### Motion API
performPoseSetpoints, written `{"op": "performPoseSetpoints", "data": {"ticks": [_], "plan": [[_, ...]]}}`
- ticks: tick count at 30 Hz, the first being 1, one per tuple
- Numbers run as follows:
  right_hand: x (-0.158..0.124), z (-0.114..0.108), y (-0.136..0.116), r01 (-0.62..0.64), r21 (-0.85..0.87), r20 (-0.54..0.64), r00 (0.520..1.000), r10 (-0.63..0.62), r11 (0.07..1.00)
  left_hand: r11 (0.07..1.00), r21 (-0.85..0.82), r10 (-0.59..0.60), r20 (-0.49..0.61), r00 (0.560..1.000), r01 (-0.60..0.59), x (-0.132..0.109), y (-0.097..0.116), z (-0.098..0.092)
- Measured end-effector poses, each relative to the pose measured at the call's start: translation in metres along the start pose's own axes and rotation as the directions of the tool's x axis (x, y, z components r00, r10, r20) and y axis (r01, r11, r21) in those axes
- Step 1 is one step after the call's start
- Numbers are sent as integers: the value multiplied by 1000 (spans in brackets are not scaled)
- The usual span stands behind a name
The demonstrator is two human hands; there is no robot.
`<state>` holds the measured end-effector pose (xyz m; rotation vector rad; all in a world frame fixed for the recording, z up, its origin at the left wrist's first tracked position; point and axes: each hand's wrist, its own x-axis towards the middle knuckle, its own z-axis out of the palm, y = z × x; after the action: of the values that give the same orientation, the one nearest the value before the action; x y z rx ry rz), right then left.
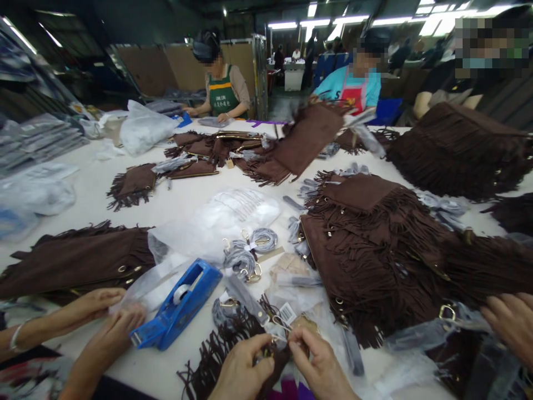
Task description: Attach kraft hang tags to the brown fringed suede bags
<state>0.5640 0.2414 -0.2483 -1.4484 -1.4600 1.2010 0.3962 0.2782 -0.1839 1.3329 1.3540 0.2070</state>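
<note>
At the bottom centre, my left hand (246,368) and my right hand (316,364) are close together, each pinching a thin light cord. The cord loops up beside a tag with a barcode (287,313). Beneath my hands lies a dark brown fringed piece (225,347), partly covered by my left hand. A grey strap in clear wrap (246,300) rests just above. The exact spot where the cord meets my fingertips is too small to make out.
A blue tape dispenser (183,305) stands left of centre, beside another person's hands (120,316). Brown fringed bags (366,250) are piled at the right, near another hand (510,325). Coiled grey straps (250,250) and white plastic (233,214) lie ahead. People work across the table.
</note>
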Motion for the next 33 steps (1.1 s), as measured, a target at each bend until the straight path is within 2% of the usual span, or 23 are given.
{"op": "performPoseSetpoints", "data": {"ticks": [3, 7, 10, 16, 19, 24, 27, 30, 33], "plan": [[-2, -6, -3, 77, -121, 49, 996, -72, 990, 996, -89, -14, 15, 1000, 15, 0, -8, -2], [-2, -6, -4, 88, -190, 31, 996, -84, 978, 988, -154, -21, 7, 1000, 22, 0, -19, -1], [-2, -5, -3, 97, -212, 0, 995, -99, 972, 989, -144, -19, -6, 1000, 18, 1, -23, 2], [-3, -4, -4, 219, -280, 12, 974, -225, 935, 985, -170, -4, 24, 1000, 8, -1, -23, 7], [-5, -4, -7, 241, -274, 18, 969, -245, 931, 990, -142, 5, 22, 1000, -2, -3, -20, 8], [-10, 5, -6, 219, -246, -89, 965, -247, 944, 994, -108, 15, -35, 999, -19, -4, -21, 10], [-11, 10, -3, 188, -229, -160, 961, -228, 955, 999, -18, 30, -82, 996, -32, -7, -22, 12], [-14, 15, -2, 121, -166, -200, 968, -154, 979, 994, 107, 26, -96, 995, -15, -11, -21, 11], [-19, 19, 2, 30, -80, -207, 977, -47, 996, 988, 149, -36, -54, 998, 44, -12, -17, 9]]}}
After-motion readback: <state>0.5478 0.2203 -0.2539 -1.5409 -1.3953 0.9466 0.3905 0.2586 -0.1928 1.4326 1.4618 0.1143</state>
